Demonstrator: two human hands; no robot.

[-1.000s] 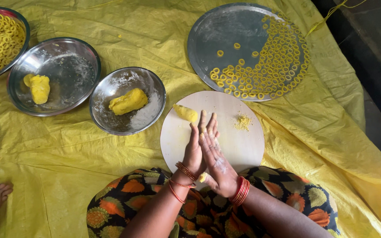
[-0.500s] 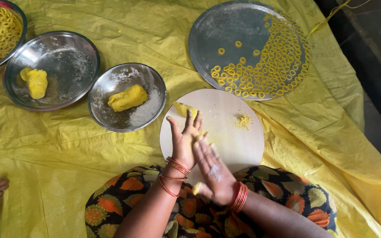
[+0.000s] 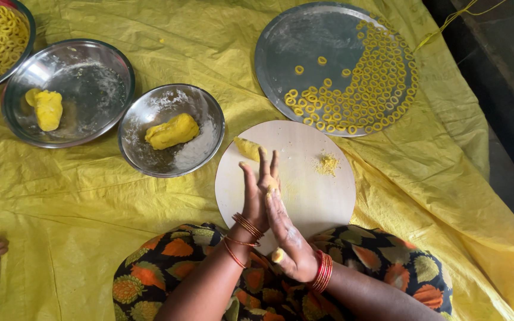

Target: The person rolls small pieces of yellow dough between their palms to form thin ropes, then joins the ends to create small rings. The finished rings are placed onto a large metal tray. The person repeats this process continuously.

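Rolling a strand of yellow dough (image 3: 272,185) between two flat palms looks to be the step in hand — one bit shows at the fingers and one end (image 3: 278,255) pokes out near the heel of the right hand (image 3: 287,232). The left hand (image 3: 257,190) stands upright, fingers straight and pointing far, pressed palm to palm against the right, which lies slanted with its wrist nearer the lap; neither grip is clenched, the dough is only squeezed between them. They hang over the round pale board (image 3: 310,196), where a small dough lump (image 3: 246,147) and some crumbs (image 3: 327,164) lie. Judging by the dough rings (image 3: 358,89) on the far steel tray (image 3: 292,53), the next move would call for bending the strand into a loop. More dough sits in two steel bowls (image 3: 150,148) at left.
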